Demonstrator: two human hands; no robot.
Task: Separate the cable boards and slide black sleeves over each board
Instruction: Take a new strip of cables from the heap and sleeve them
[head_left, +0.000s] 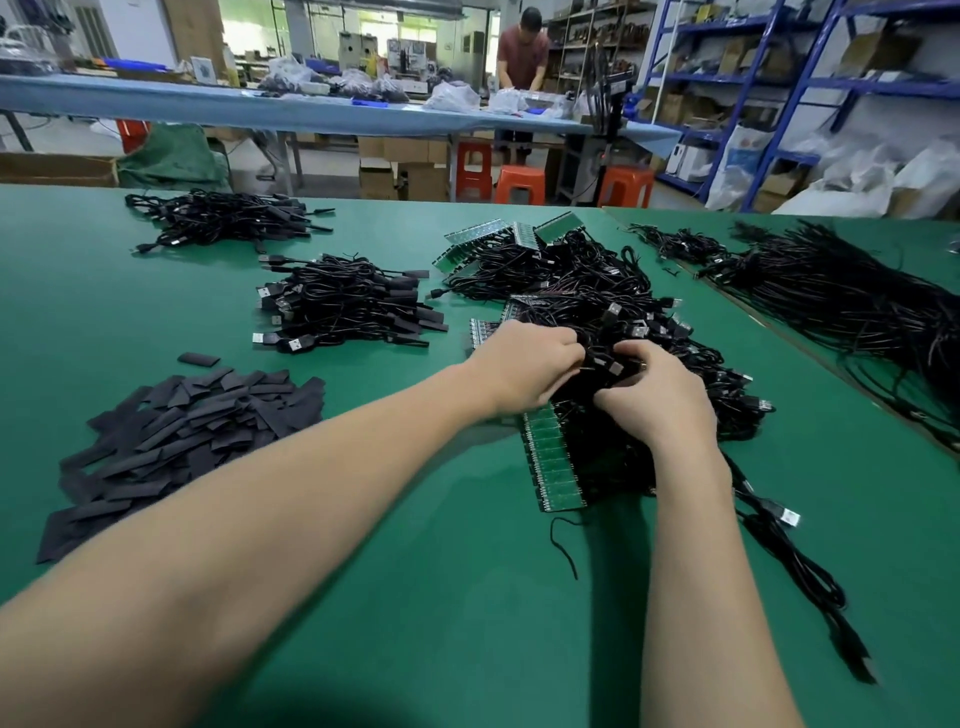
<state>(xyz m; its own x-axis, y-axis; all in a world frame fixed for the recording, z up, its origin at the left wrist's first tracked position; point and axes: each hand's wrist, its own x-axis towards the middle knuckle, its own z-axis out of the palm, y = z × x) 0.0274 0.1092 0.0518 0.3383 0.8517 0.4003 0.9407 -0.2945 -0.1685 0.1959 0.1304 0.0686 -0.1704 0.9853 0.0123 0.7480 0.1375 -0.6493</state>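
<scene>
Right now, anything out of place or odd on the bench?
Mostly sorted piles. Two strays: one black sleeve lies alone just beyond the sleeve pile, and one cable trails off the tangled heap toward the near right edge. Both hands, left hand and right hand, grip the cable bundle.

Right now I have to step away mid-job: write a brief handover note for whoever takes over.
Left hand and right hand: both grip the tangled cable bundle, fingers curled into the wires.
Joined green boards lie under that bundle, not yet separated.
Loose black sleeves are piled at left.
Done: two sleeved cable piles farther back.
Left: snap the boards apart, sleeve each; more board strips wait behind.
</scene>
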